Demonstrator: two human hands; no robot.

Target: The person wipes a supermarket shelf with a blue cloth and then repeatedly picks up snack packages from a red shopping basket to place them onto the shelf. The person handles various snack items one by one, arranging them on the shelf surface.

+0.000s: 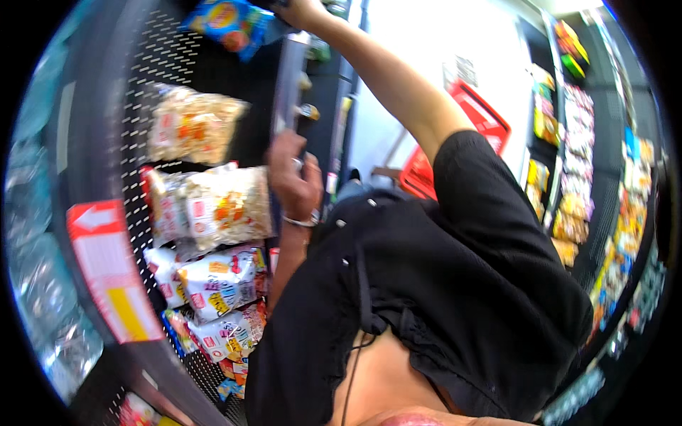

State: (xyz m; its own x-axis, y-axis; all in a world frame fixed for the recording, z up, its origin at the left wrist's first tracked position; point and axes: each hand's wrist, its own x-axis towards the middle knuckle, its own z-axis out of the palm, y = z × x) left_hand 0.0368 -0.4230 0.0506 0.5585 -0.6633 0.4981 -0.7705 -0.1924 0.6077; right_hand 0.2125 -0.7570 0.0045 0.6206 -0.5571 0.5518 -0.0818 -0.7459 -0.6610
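Observation:
Near the dark shelf's front rail [287, 80], my left hand [294, 175] is raised with its fingers loosely curled and apart, nothing visible in it. A bracelet circles that wrist. My right arm reaches across to the top edge, where my right hand [294, 11] is partly cut off beside a blue snack bag [226, 24]; whether it grips the bag cannot be told. Clear bags of pale puffed snacks [194, 125] lie on the perforated shelf. Left of my left hand is another such bag [229, 207], with white printed snack bags [224, 277] below it.
A red-bordered shelf label with an arrow [114, 271] hangs at the left, beside clear bluish plastic packs [37, 277]. A red shopping basket [418, 173] stands on the pale floor [394, 90] beyond my body. More shelves with packaged snacks [578, 160] line the right side.

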